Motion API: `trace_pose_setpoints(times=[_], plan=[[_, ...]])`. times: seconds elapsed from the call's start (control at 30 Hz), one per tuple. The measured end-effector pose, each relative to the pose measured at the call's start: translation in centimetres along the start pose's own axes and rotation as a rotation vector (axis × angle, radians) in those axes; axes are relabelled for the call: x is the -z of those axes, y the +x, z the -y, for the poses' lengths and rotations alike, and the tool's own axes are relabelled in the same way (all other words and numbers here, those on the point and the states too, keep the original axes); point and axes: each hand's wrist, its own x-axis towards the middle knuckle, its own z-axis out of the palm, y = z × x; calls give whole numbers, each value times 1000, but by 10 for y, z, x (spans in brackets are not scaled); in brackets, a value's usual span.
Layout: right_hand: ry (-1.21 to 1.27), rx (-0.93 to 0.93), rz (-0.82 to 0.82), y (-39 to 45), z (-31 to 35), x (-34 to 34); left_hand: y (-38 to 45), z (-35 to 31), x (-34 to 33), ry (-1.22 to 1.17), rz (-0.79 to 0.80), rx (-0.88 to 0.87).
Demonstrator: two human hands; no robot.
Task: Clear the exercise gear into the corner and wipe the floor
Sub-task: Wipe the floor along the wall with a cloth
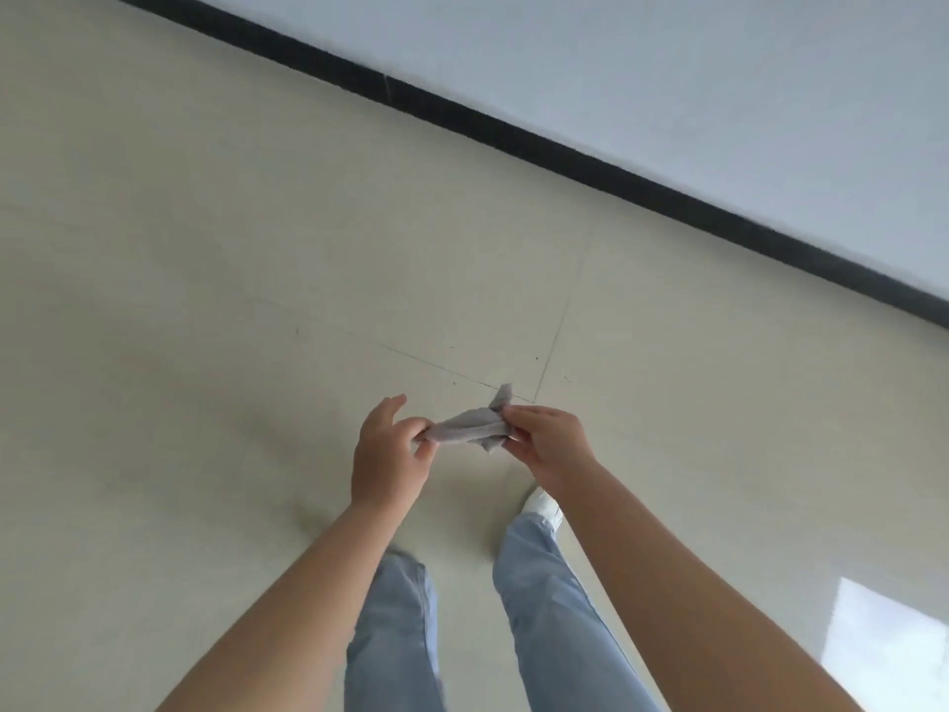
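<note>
I pinch a grey cloth [470, 428] between my left hand [391, 454] and right hand [547, 444], stretched from fingertips to fingertips above the floor [205, 300].

Cloth [470, 428] stretched between left hand [386, 454] and right hand [547, 444], above floor [205, 249].

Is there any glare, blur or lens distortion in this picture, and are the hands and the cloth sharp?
Head view: a bright window reflection glares on the glossy floor at lower right; light is otherwise soft, with only faint shadows. The left hand, right hand and grey cloth are slightly soft, the left trouser leg more blurred. The wide lens tilts the black skirting steeply.
</note>
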Motion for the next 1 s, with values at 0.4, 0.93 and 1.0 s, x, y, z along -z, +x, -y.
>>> trace_pose_setpoints(times=[0.4, 0.93, 1.0], plan=[[-415, 62, 220, -72, -120, -310, -47, 255, 203, -348, -4, 258], [-772, 97, 508, -94, -124, -770, 67, 481, 541, -884, -434, 646], [-878, 206, 486, -93, -116, -839, 93, 504, 593, -899, -517, 665]])
